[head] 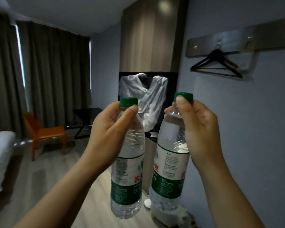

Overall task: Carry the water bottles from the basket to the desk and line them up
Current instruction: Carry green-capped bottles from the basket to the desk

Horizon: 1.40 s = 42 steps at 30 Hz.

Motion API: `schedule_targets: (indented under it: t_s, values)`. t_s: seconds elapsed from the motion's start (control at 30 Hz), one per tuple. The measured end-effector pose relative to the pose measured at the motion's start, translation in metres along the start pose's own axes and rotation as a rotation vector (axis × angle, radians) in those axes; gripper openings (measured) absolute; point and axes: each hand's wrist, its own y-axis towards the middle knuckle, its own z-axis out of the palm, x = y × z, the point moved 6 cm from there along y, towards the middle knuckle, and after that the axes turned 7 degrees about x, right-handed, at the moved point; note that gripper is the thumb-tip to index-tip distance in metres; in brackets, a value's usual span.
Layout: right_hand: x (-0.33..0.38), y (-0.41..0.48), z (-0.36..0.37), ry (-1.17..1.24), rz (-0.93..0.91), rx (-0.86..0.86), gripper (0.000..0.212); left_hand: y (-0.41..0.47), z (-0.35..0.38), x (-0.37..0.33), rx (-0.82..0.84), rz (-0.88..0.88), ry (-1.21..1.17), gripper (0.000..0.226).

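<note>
Head view: nearest the camera, the left hand (109, 134) is gripping the left bottle (127, 163) by its neck, fingers (130, 111) curled shut just under the green cap. The right hand (199, 129) is gripping the right bottle (170, 162) the same way, its fingers closed around the neck, the thumb pressing on the green cap. Both bottles are hanging raised in the air, roughly upright, the right one tilting slightly, just beside each other with a narrow gap between them. Both are showing white and green labels.

Taking the left bottle as the landmark: behind it and a little to the right, a clear plastic bag (145, 96) is draping over a dark screen on the worktop (152, 134). Far to its left, an orange chair (43, 130) is standing on the floor, with the corner of a bed (0, 150) further left still and dark curtains (53, 71) behind. Up and to its right, a black hanger (216, 65) is hanging from a wall rail.
</note>
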Motion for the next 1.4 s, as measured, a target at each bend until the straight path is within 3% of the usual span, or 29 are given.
schedule_targets:
  t_s: [0.3, 0.8, 1.13, 1.4]
  values:
    - [-0.084, 0.050, 0.097, 0.097, 0.026, 0.124, 0.028, 0.029, -0.078, 0.077, -0.133, -0.069, 0.061, 0.025]
    - [-0.253, 0.190, 0.211, 0.215, -0.013, 0.236, 0.025, 0.140, -0.156, 0.223, -0.351, -0.123, 0.292, 0.035]
    - [-0.369, 0.252, 0.304, 0.200, 0.050, 0.288, 0.026, 0.197, -0.230, 0.350, -0.382, -0.210, 0.320, 0.033]
    - [-0.446, 0.315, 0.415, 0.173, 0.060, 0.262, 0.028, 0.261, -0.336, 0.442, -0.383, -0.237, 0.350, 0.031]
